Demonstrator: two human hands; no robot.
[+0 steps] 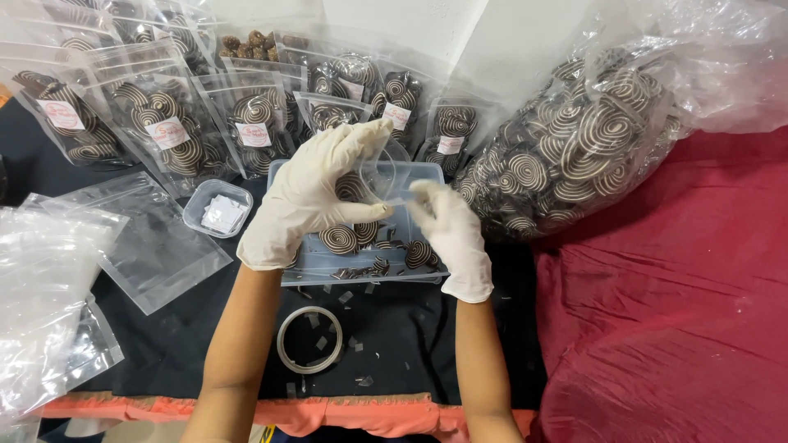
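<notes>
Both my hands wear white gloves and hold a small clear plastic pouch between them, above a pale blue tray. My left hand pinches the pouch's upper left edge. My right hand grips its lower right edge. The tray holds several brown-and-white spiral cookies and broken bits. The pouch looks empty, though its inside is hard to see.
Rows of filled, labelled cookie pouches lean at the back. A big clear bag of spiral cookies lies right, on red cloth. Empty pouches, a small tub of white slips and a tape roll lie on black cloth.
</notes>
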